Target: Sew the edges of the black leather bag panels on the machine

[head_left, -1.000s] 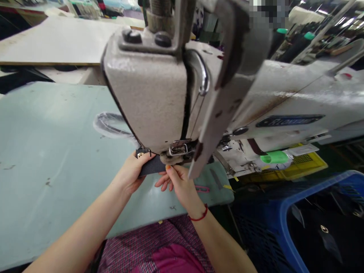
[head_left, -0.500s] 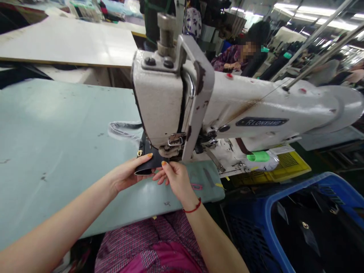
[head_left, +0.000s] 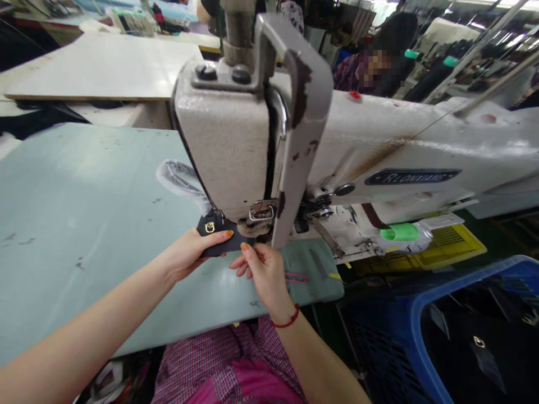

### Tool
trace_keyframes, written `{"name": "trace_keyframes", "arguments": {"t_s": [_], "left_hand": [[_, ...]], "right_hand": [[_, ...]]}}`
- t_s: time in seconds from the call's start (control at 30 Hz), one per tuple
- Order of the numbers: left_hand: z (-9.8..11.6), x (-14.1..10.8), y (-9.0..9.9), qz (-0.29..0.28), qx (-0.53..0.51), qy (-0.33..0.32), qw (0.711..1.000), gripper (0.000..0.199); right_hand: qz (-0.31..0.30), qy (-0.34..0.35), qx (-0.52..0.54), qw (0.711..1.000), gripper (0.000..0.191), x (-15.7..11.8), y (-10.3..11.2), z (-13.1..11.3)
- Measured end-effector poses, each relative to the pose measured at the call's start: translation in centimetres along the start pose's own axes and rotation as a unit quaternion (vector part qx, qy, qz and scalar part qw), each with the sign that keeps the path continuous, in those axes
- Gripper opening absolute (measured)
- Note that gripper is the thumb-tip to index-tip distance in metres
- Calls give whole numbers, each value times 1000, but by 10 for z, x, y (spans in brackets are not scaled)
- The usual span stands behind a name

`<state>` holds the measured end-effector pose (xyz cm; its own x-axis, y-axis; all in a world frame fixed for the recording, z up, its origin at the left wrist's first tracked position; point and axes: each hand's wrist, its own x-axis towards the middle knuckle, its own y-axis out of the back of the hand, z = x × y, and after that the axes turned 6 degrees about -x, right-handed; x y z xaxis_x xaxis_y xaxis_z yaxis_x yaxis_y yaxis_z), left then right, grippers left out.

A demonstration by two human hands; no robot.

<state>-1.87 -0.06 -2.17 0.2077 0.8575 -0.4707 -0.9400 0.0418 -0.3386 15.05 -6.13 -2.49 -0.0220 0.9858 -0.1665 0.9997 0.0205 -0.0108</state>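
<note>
near the front edge of the tabletop [head_left: 84, 235], under the sewing machine head [head_left: 227, 140], a small dark strap piece [head_left: 219, 238], judged light, pliable and best held by its edges, is pinched by the left hand [head_left: 191, 255] and steadied by the right hand [head_left: 263, 269].

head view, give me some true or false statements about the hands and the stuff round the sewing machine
1. Both hands hold the dark strap piece under the sewing machine. True: left hand and right hand pinch it.
2. The strap piece carries a gold metal fitting. True.
3. The right wrist wears a green bracelet. False: the bracelet is red.
4. The crate at lower right is yellow. False: the crate is blue.
5. The green spool lies left of the hands. False: it lies right of them.
</note>
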Motion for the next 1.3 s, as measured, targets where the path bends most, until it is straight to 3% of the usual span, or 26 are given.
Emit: {"name": "trace_keyframes", "arguments": {"t_s": [0.37, 0.9, 1.3], "left_hand": [[5, 5, 0, 19, 25, -18, 999, 27], [4, 9, 3, -14, 9, -61, 998, 28], [-11, -14, -19, 110, -74, -84, 988, 32]], "right_hand": [[27, 5, 25, 999, 48, 5, -10, 4], [72, -8, 40, 997, 45, 11, -32, 2], [65, -26, 49, 996, 46, 13, -30, 6]]}}
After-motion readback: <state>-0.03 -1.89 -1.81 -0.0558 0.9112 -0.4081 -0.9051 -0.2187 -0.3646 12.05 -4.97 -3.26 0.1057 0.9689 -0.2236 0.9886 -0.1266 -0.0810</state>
